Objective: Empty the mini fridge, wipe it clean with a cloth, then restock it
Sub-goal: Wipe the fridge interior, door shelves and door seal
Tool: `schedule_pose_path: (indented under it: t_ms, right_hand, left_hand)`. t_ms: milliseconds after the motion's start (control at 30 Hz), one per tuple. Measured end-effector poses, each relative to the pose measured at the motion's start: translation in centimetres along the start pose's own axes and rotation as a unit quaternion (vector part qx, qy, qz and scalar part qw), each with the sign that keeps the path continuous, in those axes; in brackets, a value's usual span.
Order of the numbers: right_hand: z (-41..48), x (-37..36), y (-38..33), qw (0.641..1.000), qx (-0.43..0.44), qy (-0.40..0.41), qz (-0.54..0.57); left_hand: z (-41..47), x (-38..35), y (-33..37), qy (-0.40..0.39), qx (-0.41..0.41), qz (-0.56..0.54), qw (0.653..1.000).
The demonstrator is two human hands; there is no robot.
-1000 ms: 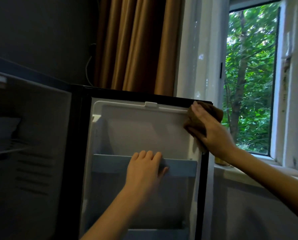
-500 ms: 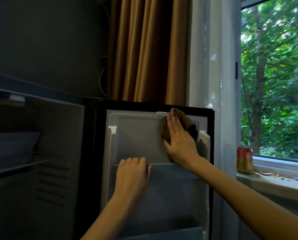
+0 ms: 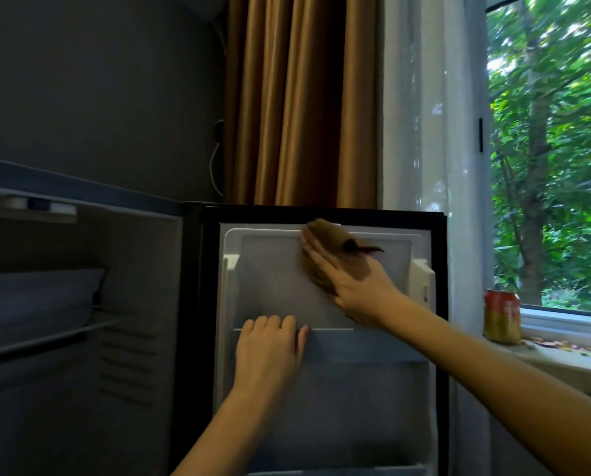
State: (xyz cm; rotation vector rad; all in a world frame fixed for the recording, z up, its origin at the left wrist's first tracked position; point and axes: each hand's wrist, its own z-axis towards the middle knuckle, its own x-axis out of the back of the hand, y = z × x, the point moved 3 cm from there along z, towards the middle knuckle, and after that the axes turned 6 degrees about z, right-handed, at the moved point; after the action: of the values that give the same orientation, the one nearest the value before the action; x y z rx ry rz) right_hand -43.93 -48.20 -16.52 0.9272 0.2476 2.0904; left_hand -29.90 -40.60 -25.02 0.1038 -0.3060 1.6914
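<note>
- On the inner face of the open door of the black mini fridge (image 3: 321, 211), a right hand (image 3: 359, 286) presses a crumpled brown cloth (image 3: 325, 235) against the white plastic liner, near its top edge. Its grip is flat, fingers straight, with the cloth pinned under them rather than clutched.
- Lower down, a left hand (image 3: 268, 352) hooks its fingers over the top edge of the pale blue plastic door shelf (image 3: 366, 345), a curled grip that seems to steady the door.
- That shelf holds nothing I can see. The dim cabinet beside the door shows a wire rack (image 3: 46, 338) with something pale above it that I cannot make out.
- An orange and yellow drinks can (image 3: 502, 317) stands on the white windowsill (image 3: 562, 359), apart from the fridge.
- By my reckoning the emptying is done or nearly so, the wiping is in hand on the door, and all the restocking is left.
</note>
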Motion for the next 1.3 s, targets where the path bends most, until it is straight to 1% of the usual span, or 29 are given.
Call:
schedule_pose_path:
  t_ms: [100, 167, 200, 267, 367, 433, 533, 600, 700, 733, 800, 933, 1000, 1067, 1133, 1167, 1233, 1300]
  right_hand:
    - [-5.0, 0.0, 2.9, 0.990, -0.139, 0.008, 0.037]
    - [-5.8, 0.4, 3.3, 0.986, -0.160, 0.002, 0.045]
    - [-5.6, 0.8, 2.9, 0.986, -0.156, 0.000, 0.052]
    - [-4.0, 1.1, 1.7, 0.989, -0.129, -0.033, 0.058]
    - [-0.4, 1.1, -0.1, 0.999, -0.012, -0.029, 0.029]
    - [2.5, 1.1, -0.8, 0.999, 0.016, -0.028, -0.013]
    - [4.7, 1.1, -1.6, 0.998, 0.014, -0.030, -0.054]
    - [3.2, 0.6, -1.2, 0.999, 0.008, -0.038, -0.036]
    - [-1.6, 0.5, -0.3, 0.996, -0.073, -0.034, 0.034]
    - [-2.8, 0.5, 0.2, 0.992, -0.105, -0.044, 0.053]
    - [-3.8, 0.8, 0.8, 0.988, -0.130, -0.054, 0.063]
    - [-2.8, 1.4, 0.6, 0.992, -0.100, -0.047, 0.057]
    - [-2.3, 1.3, 0.9, 0.995, -0.079, -0.054, 0.041]
    - [-1.1, 0.8, 0.8, 0.997, -0.035, -0.075, 0.010]
    - [1.3, 0.6, 0.1, 0.997, 0.005, -0.069, -0.021]
    - [2.6, 0.7, -0.5, 0.997, 0.008, -0.073, -0.033]
    - [4.2, 0.7, -1.1, 0.998, -0.010, -0.055, -0.016]
    - [3.4, 0.1, -1.1, 0.999, -0.025, -0.044, -0.010]
  left_hand:
    - [0.2, 0.0, 0.4, -0.018, 0.000, 0.005, 1.000]
    - [0.3, 0.0, 0.7, -0.024, 0.011, 0.005, 1.000]
    - [0.4, 0.0, 0.7, -0.028, 0.013, 0.005, 1.000]
    - [0.2, 0.0, 0.7, -0.031, 0.015, 0.004, 0.999]
    - [0.0, 0.1, 0.5, -0.035, 0.017, 0.004, 0.999]
    - [0.0, 0.1, 0.6, -0.038, 0.019, 0.008, 0.999]
    - [0.2, 0.2, 0.6, -0.047, 0.023, 0.010, 0.999]
    - [0.3, 0.1, 0.6, -0.050, 0.018, 0.007, 0.999]
    - [0.4, 0.2, 0.6, -0.062, 0.010, 0.012, 0.998]
    - [0.4, 0.3, 0.6, -0.070, 0.008, 0.010, 0.997]
    - [0.4, 0.4, 0.8, -0.085, 0.009, 0.005, 0.996]
    - [0.6, 0.7, 0.7, -0.135, 0.023, -0.002, 0.991]
    - [0.5, 0.9, 0.8, -0.148, 0.029, -0.025, 0.988]
    - [0.4, 0.7, 1.0, -0.156, 0.027, -0.010, 0.987]
    - [0.4, 0.7, 1.3, -0.170, 0.029, 0.000, 0.985]
    - [0.5, 0.9, 1.2, -0.176, 0.027, 0.006, 0.984]
    - [0.8, 1.3, 1.1, -0.180, 0.018, 0.015, 0.983]
    - [0.8, 1.2, 0.9, -0.183, 0.015, 0.011, 0.983]
